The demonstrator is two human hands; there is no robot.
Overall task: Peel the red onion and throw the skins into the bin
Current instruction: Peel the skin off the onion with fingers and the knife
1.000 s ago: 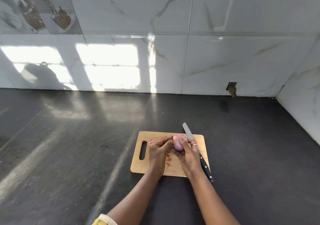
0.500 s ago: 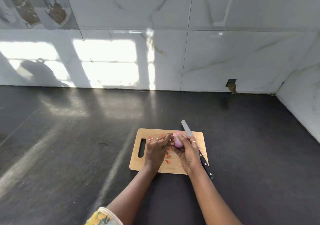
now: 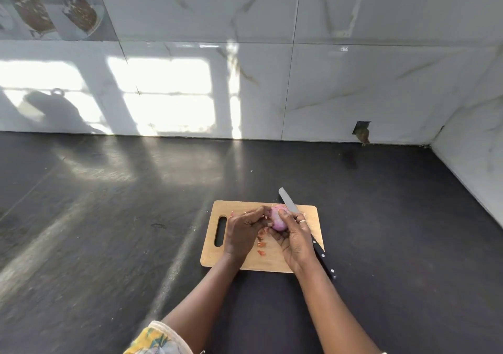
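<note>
A pale pink, mostly bare red onion (image 3: 277,218) is held just above the wooden cutting board (image 3: 310,216). My right hand (image 3: 296,238) grips it from the right and below, fingers curled round it. My left hand (image 3: 243,231) is at the onion's left side, its fingertips pinching at the skin there. Small red skin scraps (image 3: 261,243) lie on the board between my hands. The bin is not in view.
A knife lies along the board's right edge, its blade (image 3: 288,202) pointing to the far side and its black handle (image 3: 324,258) toward me, partly under my right hand. The dark countertop (image 3: 109,217) meets tiled walls behind and at the right.
The view has tilted slightly. My left fingers have shifted at the onion's left side while my right hand keeps holding it over the board.
</note>
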